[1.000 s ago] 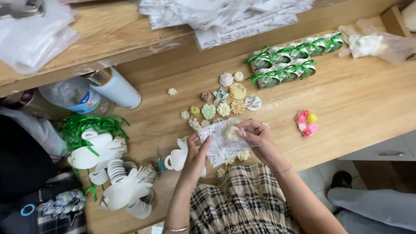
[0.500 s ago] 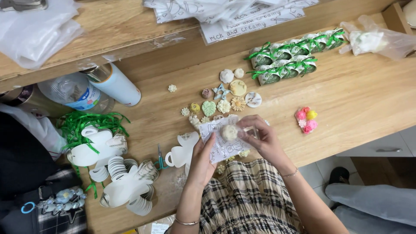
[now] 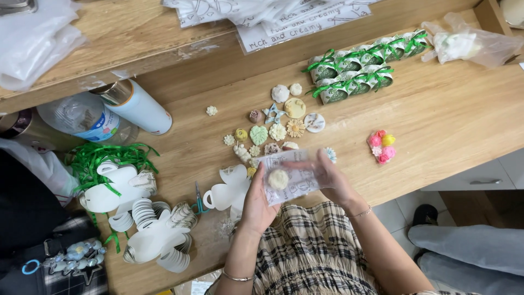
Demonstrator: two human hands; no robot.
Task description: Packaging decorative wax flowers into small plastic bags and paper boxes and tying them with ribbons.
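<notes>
Both hands hold a small clear printed plastic bag (image 3: 288,177) above the near edge of the wooden counter (image 3: 453,125), a cream flower-shaped moulded piece (image 3: 278,178) inside it. Left hand (image 3: 256,199) grips the bag's left edge; right hand (image 3: 334,177) pinches the right side, blurred. Recommended practice: keep the bag flat and the piece centred, clear of the loose moulded pieces (image 3: 275,123) beyond.
</notes>
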